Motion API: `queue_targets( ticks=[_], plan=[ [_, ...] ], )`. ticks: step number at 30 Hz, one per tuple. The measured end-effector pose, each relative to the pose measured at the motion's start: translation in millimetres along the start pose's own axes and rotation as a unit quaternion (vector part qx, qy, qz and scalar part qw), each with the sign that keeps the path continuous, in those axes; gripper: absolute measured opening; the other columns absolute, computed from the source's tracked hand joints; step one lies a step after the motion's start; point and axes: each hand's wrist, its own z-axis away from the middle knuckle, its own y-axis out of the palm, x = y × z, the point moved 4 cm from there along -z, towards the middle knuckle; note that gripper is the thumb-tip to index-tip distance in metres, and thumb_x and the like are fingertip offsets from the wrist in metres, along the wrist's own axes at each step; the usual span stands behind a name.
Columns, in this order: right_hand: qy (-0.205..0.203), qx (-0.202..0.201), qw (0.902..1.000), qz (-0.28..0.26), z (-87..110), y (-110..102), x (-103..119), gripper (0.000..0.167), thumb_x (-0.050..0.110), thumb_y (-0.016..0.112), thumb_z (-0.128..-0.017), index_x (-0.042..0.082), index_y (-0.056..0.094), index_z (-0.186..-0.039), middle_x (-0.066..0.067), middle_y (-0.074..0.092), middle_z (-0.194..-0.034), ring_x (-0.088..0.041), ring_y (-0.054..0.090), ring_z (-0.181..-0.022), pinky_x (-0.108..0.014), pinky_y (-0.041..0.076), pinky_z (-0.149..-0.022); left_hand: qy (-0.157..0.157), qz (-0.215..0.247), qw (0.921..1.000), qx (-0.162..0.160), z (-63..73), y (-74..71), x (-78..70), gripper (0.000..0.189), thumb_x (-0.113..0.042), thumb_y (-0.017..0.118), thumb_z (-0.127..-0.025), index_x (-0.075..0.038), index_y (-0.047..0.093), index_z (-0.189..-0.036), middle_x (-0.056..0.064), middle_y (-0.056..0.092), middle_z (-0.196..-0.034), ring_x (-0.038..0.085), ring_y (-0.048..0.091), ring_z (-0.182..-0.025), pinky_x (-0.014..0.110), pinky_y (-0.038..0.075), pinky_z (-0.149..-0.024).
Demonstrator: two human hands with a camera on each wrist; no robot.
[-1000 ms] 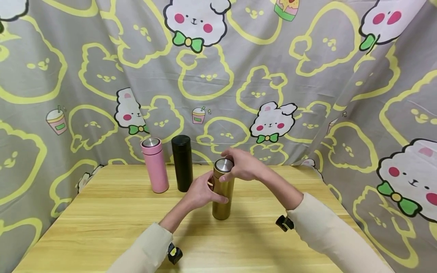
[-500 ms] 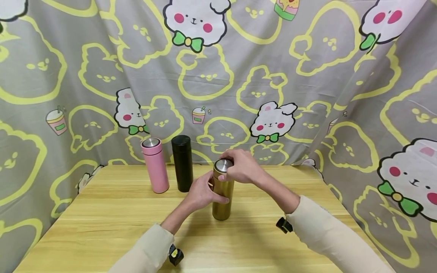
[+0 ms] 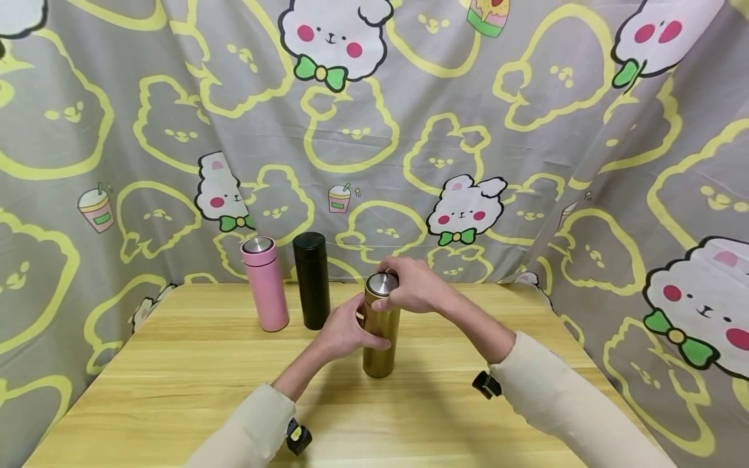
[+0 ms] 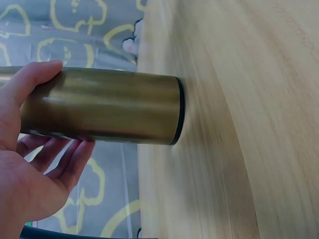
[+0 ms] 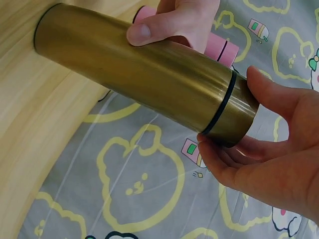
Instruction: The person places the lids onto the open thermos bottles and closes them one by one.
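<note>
A gold thermos flask (image 3: 379, 354) stands upright on the wooden table, its base flat on the wood in the left wrist view. My left hand (image 3: 345, 330) grips the middle of its body, thumb across the near side and fingers behind. Around the lid (image 5: 238, 112), my right hand (image 3: 417, 285) curls its thumb and fingers, with the steel disc on top showing between them. A dark ring (image 5: 220, 103) separates the lid from the body in the right wrist view. The left fingertips (image 4: 82, 149) show beyond the body in the left wrist view.
To the left of the gold flask stand a black flask (image 3: 313, 286) and a pink flask (image 3: 266, 289) with a steel-topped lid, both upright and capped. A patterned grey curtain (image 3: 363, 156) hangs behind the wooden table (image 3: 193, 383) and along its sides.
My right hand has turned slightly on the lid, its thumb shifting a little to the left. The left hand keeps its grip, and the flask stays in place.
</note>
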Motion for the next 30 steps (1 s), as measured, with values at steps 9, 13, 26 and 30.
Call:
queue_targets(
  ticks=[9,13,26,30],
  plan=[
    [-0.01,-0.002,0.9999,0.002,6.3,0.9,1.0,0.067,0.031,0.085,-0.082,0.005,0.058,-0.138,-0.011,0.067,-0.128,-0.026,0.065,-0.112,-0.04,0.052,-0.094,-0.006,0.007,1.0,-0.003,5.5,1.0,-1.0,0.072,-0.038,0.094,-0.068,-0.02,0.056,-0.127,-0.004,0.064,-0.115,0.018,0.062,-0.1,0.034,0.056,-0.081],
    [0.009,0.002,0.9999,0.005,9.7,4.3,-0.4,0.076,0.037,0.081,-0.086,0.006,0.048,-0.148,-0.014,0.063,-0.137,-0.031,0.06,-0.125,-0.048,0.048,-0.103,0.001,-0.008,0.9998,-0.019,8.1,-2.7,-2.4,0.069,-0.037,0.095,-0.067,-0.02,0.058,-0.123,-0.004,0.065,-0.11,0.018,0.063,-0.098,0.033,0.056,-0.079],
    [0.036,-0.064,0.9961,-0.049,22.8,9.9,-28.4,0.059,0.033,0.072,-0.094,0.004,0.054,-0.141,-0.019,0.066,-0.128,-0.036,0.063,-0.115,-0.049,0.052,-0.096,-0.025,-0.076,0.9891,-0.123,25.6,-72.9,21.9,0.068,-0.038,0.095,-0.064,-0.015,0.06,-0.118,0.003,0.068,-0.101,0.018,0.064,-0.091,0.033,0.054,-0.077],
    [0.047,-0.056,0.9962,-0.048,26.9,17.8,-40.3,0.058,0.033,0.071,-0.094,0.003,0.055,-0.14,-0.019,0.067,-0.124,-0.034,0.065,-0.112,-0.048,0.053,-0.095,-0.035,-0.075,0.9877,-0.132,34.9,-95.2,33.8,0.07,-0.037,0.095,-0.066,-0.012,0.059,-0.121,0.007,0.067,-0.106,0.023,0.065,-0.096,0.033,0.055,-0.077]
  ],
)
